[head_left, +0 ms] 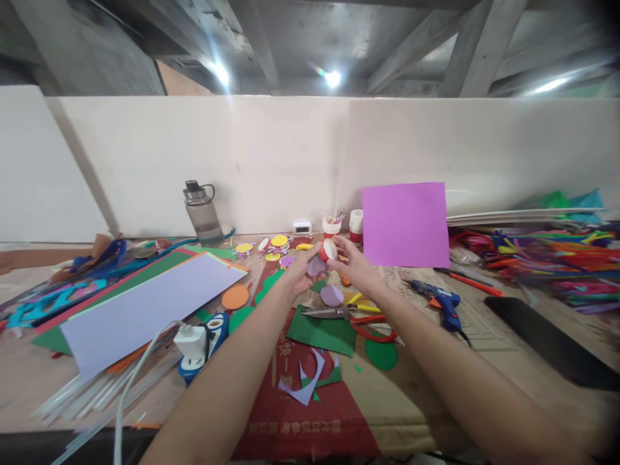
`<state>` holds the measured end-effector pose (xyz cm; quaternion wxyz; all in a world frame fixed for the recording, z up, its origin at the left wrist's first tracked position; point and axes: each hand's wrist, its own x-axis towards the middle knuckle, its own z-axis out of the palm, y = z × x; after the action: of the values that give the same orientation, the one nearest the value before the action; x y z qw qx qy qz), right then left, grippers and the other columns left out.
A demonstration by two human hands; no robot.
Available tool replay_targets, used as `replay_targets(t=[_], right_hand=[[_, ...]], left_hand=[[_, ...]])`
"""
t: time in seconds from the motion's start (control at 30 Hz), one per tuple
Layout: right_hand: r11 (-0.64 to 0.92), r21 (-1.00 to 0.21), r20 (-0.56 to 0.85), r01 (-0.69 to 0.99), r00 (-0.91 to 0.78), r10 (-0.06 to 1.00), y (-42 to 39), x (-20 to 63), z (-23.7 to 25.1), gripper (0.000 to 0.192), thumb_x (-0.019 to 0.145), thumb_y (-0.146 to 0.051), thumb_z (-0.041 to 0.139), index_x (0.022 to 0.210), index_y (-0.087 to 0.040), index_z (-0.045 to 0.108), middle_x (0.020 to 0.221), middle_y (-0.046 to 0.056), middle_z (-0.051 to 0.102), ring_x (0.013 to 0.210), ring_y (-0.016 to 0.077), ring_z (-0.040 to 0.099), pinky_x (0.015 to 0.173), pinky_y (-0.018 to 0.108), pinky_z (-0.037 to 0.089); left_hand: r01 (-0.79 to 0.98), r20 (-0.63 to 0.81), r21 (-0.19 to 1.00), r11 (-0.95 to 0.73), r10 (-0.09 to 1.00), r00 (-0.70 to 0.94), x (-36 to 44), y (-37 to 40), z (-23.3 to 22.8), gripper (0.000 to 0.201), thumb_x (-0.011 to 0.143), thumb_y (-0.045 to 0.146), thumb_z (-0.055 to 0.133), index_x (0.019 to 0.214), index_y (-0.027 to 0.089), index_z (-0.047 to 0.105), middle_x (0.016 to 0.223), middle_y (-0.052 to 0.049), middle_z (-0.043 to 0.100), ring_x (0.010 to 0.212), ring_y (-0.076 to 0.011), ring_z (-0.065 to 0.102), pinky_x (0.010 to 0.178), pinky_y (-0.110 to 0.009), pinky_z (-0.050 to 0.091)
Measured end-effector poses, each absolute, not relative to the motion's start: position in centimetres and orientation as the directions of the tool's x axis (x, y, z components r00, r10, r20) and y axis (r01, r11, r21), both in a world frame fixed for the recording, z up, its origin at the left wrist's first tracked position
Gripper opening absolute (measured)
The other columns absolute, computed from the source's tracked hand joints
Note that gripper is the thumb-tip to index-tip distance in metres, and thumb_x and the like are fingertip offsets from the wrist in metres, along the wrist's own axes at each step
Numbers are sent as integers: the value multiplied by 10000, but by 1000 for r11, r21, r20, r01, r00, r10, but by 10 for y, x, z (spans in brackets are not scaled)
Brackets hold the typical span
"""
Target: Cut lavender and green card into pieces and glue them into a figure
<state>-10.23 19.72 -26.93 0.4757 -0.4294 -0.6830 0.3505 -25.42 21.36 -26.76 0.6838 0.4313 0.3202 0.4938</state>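
Observation:
My left hand (301,276) is closed round a purple paper circle (316,265), and its thumb reaches up to a small red-and-white paper cup (329,250). The cup lies tilted between both hands, with the curled fingers of my right hand (352,259) on its right side. Below them on the table lie another purple paper circle (332,296), scissors with red-and-yellow handles (372,328) and a green paper sheet (322,332). Exactly how the fingertips meet the cup is too small to tell.
Coloured sheets (155,313), a power strip (220,329) and a bottle (203,213) stand or lie to the left. On the right are a blue glue gun (448,307), a black phone-like slab (547,339) and pipe cleaners (557,252). A purple sheet (405,224) leans on the board.

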Motion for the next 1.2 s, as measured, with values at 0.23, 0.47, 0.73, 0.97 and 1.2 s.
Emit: replay_targets(t=[0.23, 0.47, 0.73, 0.97, 1.2], right_hand=[[-89, -936, -73, -341, -61, 995, 191, -111, -272, 489, 1004, -522, 214, 1094, -190, 561, 1095, 102, 697, 843, 160, 671, 645, 238, 541], [-297, -783, -261, -546, -146, 954, 190, -102, -263, 449, 1022, -455, 255, 828, -195, 565, 592, -9, 633, 475, 121, 547, 581, 285, 551], [-329, -777, -244, -536, -225, 943, 193, -97, -269, 472, 1008, -498, 285, 839, -195, 605, 651, 22, 691, 541, 145, 628, 587, 300, 552], [-303, -793, -203, -528, -240, 949, 199, -93, -277, 510, 991, -552, 278, 873, -203, 630, 706, 36, 709, 607, 166, 651, 569, 295, 549], [-313, -772, -196, -553, -261, 945, 195, -93, -274, 470, 1006, -495, 288, 869, -207, 633, 703, 31, 710, 534, 145, 607, 648, 340, 568]], left_hand=[[341, 511, 718, -607, 792, 335, -245, 207, -268, 469, 638, 202, 820, 1086, 271, 701, 1154, -78, 688, 1152, -277, 583, 976, -385, 467], [520, 484, 464, -717, 697, 530, -249, 210, -268, 602, 805, 302, 709, 1375, 250, 519, 1380, -92, 580, 1277, -263, 524, 1095, -433, 377], [505, 482, 365, -782, 623, 616, -247, 207, -260, 675, 733, 159, 713, 1372, 261, 522, 1417, -70, 553, 1302, -255, 506, 1113, -441, 369], [467, 524, 444, -765, 645, 557, -241, 204, -265, 633, 708, 152, 727, 1314, 243, 569, 1359, -84, 591, 1269, -258, 528, 1105, -461, 383], [402, 515, 610, -683, 727, 454, -246, 205, -260, 627, 684, 197, 774, 1285, 227, 600, 1337, -78, 613, 1254, -264, 543, 1094, -432, 397]])
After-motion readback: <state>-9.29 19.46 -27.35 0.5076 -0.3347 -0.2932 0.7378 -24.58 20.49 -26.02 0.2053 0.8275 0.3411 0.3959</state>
